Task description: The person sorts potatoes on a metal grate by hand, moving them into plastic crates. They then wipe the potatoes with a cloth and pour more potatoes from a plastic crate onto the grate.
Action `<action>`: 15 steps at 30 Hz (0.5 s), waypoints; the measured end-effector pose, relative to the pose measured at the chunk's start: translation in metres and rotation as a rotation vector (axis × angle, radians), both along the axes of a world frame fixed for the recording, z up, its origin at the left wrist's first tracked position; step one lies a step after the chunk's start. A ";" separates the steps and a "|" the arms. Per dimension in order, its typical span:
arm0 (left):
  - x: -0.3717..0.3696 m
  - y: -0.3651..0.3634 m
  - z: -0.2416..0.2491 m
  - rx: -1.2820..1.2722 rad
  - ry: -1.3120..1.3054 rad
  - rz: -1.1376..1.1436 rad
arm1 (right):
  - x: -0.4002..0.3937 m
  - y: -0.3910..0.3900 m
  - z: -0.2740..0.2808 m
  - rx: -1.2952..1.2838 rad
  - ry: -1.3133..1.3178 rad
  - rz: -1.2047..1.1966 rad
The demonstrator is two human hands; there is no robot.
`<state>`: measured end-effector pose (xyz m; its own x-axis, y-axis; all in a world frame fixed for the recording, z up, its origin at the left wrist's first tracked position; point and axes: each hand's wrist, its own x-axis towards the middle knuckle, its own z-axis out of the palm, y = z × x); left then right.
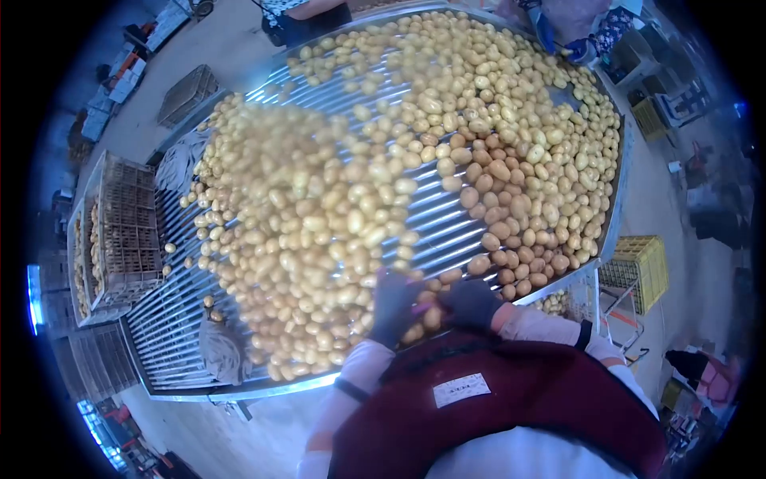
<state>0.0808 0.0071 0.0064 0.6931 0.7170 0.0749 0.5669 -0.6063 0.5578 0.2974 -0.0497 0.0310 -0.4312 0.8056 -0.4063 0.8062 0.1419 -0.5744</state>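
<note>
Pale yellow potatoes [311, 247] cover much of a slatted metal sorting table [435, 215]. My left hand [393, 305], in a dark grey glove, is at the table's near edge among the potatoes, its fingers curled. Just right of it, my right hand [471, 305] in a matching glove is also curled, close to the front rim. A small pink thing [422, 308] shows between the two hands; I cannot make out what it is. One potato [432, 319] lies in the gap below it. Browner potatoes [511, 215] are heaped beyond my right hand. What the fingers hold is hidden.
Wooden-looking crates [128, 231] with potatoes stand at the left end. A grey cloth [222, 351] lies on the slats, another [182, 162] farther back. A yellow crate [642, 271] is at the right. Across the table, a co-worker's gloved hands [581, 52] touch the potatoes; another person [303, 20] stands nearby.
</note>
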 end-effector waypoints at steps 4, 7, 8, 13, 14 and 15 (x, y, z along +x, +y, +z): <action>0.010 0.006 0.029 -0.021 -0.030 0.000 | -0.007 -0.016 -0.028 0.096 -0.050 0.031; 0.002 0.010 0.027 -0.095 -0.060 -0.152 | -0.008 -0.029 -0.083 0.293 -0.074 0.034; -0.003 0.009 0.027 -0.120 -0.062 -0.187 | -0.014 -0.011 0.010 0.160 -0.199 0.138; -0.022 -0.032 0.042 -0.454 -0.652 0.322 | -0.023 -0.020 -0.012 0.042 -0.006 -0.183; -0.030 -0.035 0.032 -0.482 -0.722 0.428 | -0.021 -0.016 -0.017 0.008 -0.043 -0.121; -0.040 -0.033 0.028 -0.360 -0.622 0.404 | -0.013 -0.013 -0.024 0.036 -0.035 -0.023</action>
<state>0.0405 -0.0256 0.0349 0.2846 0.9554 0.0784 0.2266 -0.1465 0.9629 0.2846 -0.0625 0.0070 -0.3985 0.8294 -0.3915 0.8291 0.1432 -0.5404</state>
